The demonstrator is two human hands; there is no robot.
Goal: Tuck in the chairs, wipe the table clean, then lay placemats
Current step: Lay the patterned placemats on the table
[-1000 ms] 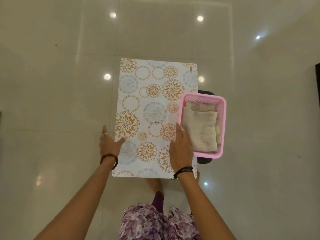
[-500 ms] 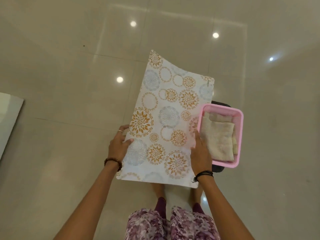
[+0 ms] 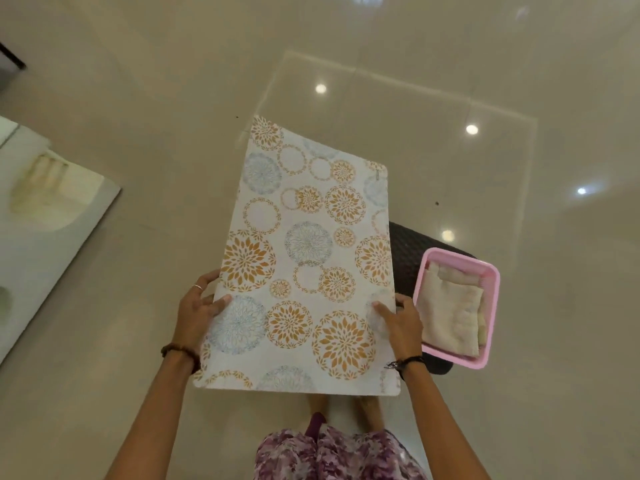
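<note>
A white placemat (image 3: pixel 304 258) printed with orange and blue flower circles is held flat in the air over the floor. My left hand (image 3: pixel 199 311) pinches its left edge, thumb on top and fingers underneath. My right hand (image 3: pixel 398 323) pinches its right edge near the lower corner, thumb on top. A glossy white table (image 3: pixel 48 209) shows its corner at the left edge of the view. A folded beige cloth (image 3: pixel 450 313) lies in a pink basket (image 3: pixel 493 296) to the right of the mat.
The pink basket rests on a dark woven stool (image 3: pixel 408 258), partly hidden by the mat. Shiny beige floor tiles (image 3: pixel 485 393) with ceiling-light reflections spread all around. My feet and patterned purple trousers (image 3: pixel 332 455) are below the mat.
The placemat has come up off the stool, gripped at both sides, and swung toward the left. The view has turned left, and the table corner has come further into sight.
</note>
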